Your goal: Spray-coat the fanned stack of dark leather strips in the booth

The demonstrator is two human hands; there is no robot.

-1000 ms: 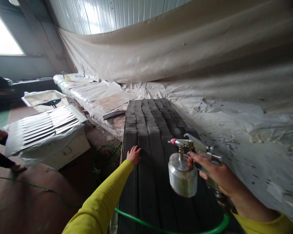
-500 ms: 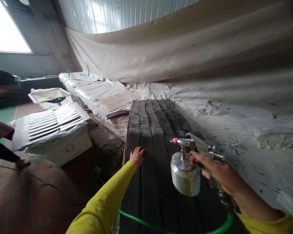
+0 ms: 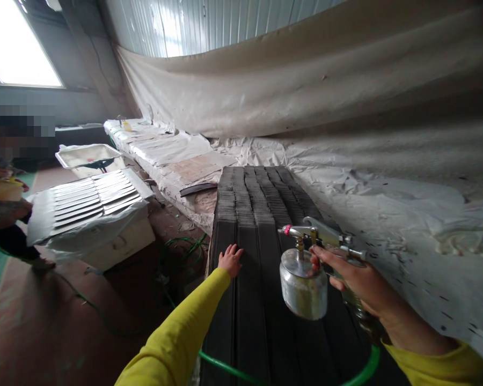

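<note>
My right hand point(image 3: 356, 279) grips a metal spray gun point(image 3: 326, 238) with a silver cup point(image 3: 303, 289) hanging under it. The gun's nozzle points left, above a row of dark grey painted strips point(image 3: 257, 214) laid side by side on the bench. A green hose point(image 3: 225, 367) runs from the gun's base across the strips. My left hand point(image 3: 230, 260) lies flat, fingers spread, on the left edge of the dark strips. Both arms wear yellow sleeves.
A stained plastic sheet point(image 3: 386, 193) covers the bench and wall behind. On the left stands a wrapped box with white slats point(image 3: 92, 195) on it, and a white tray point(image 3: 89, 156) behind. Another person point(image 3: 8, 187) stands at the far left. Green hose point(image 3: 181, 244) lies on the reddish floor.
The view has shifted slightly to the left, so everything sits further right. My left hand has slid a little further along the strips' edge. The spray gun stays held over the strips.
</note>
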